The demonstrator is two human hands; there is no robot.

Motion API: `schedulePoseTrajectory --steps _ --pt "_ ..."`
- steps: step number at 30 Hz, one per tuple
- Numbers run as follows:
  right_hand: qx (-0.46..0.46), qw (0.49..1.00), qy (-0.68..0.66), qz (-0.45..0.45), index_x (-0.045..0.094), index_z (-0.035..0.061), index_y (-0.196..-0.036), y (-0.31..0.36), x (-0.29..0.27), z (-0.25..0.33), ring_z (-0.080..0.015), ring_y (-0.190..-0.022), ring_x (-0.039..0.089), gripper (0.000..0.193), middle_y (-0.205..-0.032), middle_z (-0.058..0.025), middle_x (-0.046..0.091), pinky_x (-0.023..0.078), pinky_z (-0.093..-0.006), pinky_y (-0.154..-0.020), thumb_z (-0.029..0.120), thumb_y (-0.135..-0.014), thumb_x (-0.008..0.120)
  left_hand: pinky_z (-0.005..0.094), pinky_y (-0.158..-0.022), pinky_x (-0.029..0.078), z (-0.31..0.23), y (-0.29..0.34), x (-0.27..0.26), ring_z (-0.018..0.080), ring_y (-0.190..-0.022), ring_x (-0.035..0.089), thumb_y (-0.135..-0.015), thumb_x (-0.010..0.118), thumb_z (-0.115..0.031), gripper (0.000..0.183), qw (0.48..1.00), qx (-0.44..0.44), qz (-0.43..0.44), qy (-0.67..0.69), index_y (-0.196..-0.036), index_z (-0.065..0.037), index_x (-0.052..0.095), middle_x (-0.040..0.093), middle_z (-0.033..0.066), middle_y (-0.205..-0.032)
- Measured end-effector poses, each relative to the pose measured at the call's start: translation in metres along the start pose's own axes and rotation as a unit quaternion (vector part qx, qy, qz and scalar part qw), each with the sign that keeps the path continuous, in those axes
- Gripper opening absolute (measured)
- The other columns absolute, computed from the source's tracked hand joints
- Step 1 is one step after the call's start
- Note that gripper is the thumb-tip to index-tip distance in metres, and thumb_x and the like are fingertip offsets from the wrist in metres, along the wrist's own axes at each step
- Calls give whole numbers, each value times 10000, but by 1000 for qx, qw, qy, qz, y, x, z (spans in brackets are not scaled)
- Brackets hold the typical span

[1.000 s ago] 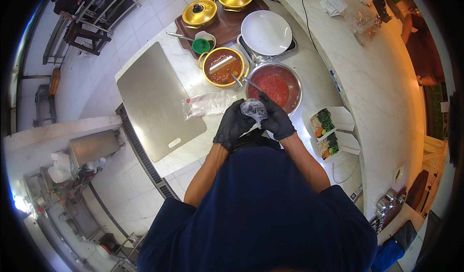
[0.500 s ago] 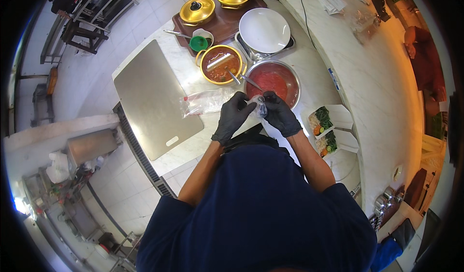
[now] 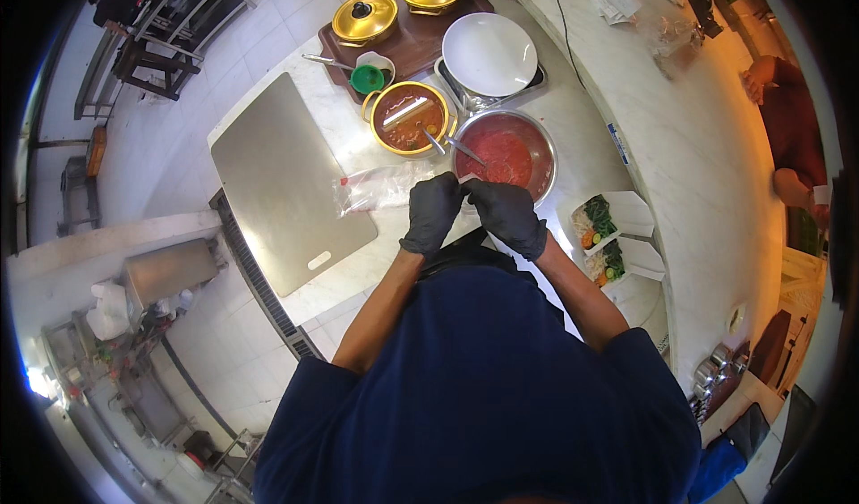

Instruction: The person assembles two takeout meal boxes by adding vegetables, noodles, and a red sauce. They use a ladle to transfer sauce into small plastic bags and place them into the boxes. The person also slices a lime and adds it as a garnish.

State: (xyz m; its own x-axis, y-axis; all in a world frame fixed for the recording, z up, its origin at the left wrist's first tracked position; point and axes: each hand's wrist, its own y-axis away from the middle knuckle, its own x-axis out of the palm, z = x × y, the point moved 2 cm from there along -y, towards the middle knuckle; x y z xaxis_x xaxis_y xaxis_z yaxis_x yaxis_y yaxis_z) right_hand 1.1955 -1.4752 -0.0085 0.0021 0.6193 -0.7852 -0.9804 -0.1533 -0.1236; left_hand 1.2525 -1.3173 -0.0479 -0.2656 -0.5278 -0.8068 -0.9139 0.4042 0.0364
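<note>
While the left grip (image 3: 436,210) and the right grip (image 3: 506,213), both gloved in black, meet at the near edge of the metal bowl (image 3: 544,150), each is closed, pinching a piece of plastic (image 3: 466,180) between them. Only a pale sliver of it shows; whether it sits over the rim or just short of it, I cannot tell.

As I judge it, the plastic could give way suddenly under a hard pull, and a torn scrap or whatever it holds could drop into the red sauce (image 3: 510,155). A slipping glove might also jerk a grip forward and knock the metal utensil (image 3: 470,152) leaning in the bowl, or jar the yellow pot (image 3: 373,121) just beyond.

Which way the plastic points, and how its long axis runs, I cannot settle, since the grips hide nearly all of it. The clear flat bag (image 3: 385,189) beside the left grip is easier: it lies on the desk (image 3: 582,168) with its long axis roughly left to right, the right end slightly farther from the person.
</note>
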Motion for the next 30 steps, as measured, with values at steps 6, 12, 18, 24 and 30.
schedulePoseTrajectory --steps 6,12,18,24,30 --pt "-15 987 145 74 712 122 -1006 6 13 -5 -324 -634 676 151 -687 -136 659 511 -447 -569 205 -901 642 403 -630 527 -3 6 -5 290 -641 689 -876 699 -253 238 987 -41 18 153 -787 -32 708 689 136 -691" --pt "57 993 97 27 653 117 -1079 4 -1 -5 -297 -641 673 234 -676 -89 647 509 -444 -570 244 -883 672 255 -574 484 7 17 -24 106 -671 624 -975 622 -255 218 890 -211 67 399 -994 -42 666 671 47 -799" --pt "129 989 -54 -47 661 130 -1166 4 -1 -9 -278 -676 711 334 -785 -69 740 539 -413 -617 223 -853 728 253 -584 463 -5 30 -17 100 -724 618 -941 676 -212 222 824 -213 120 512 -1065 -30 698 672 27 -832" --pt "162 983 -72 -51 673 127 -1204 8 8 -2 -267 -683 718 367 -796 -72 747 542 -408 -619 234 -858 731 238 -606 428 7 24 -9 77 -753 586 -926 691 -188 203 806 -234 100 534 -1061 -37 697 664 -2 -873" --pt "175 982 -59 -36 686 118 -1194 13 2 -1 -297 -708 712 367 -801 -109 735 533 -420 -631 269 -863 738 466 -982 473 -1 24 -26 290 -1160 590 -840 784 -283 648 986 47 -90 132 -1401 -85 527 611 141 -1243"
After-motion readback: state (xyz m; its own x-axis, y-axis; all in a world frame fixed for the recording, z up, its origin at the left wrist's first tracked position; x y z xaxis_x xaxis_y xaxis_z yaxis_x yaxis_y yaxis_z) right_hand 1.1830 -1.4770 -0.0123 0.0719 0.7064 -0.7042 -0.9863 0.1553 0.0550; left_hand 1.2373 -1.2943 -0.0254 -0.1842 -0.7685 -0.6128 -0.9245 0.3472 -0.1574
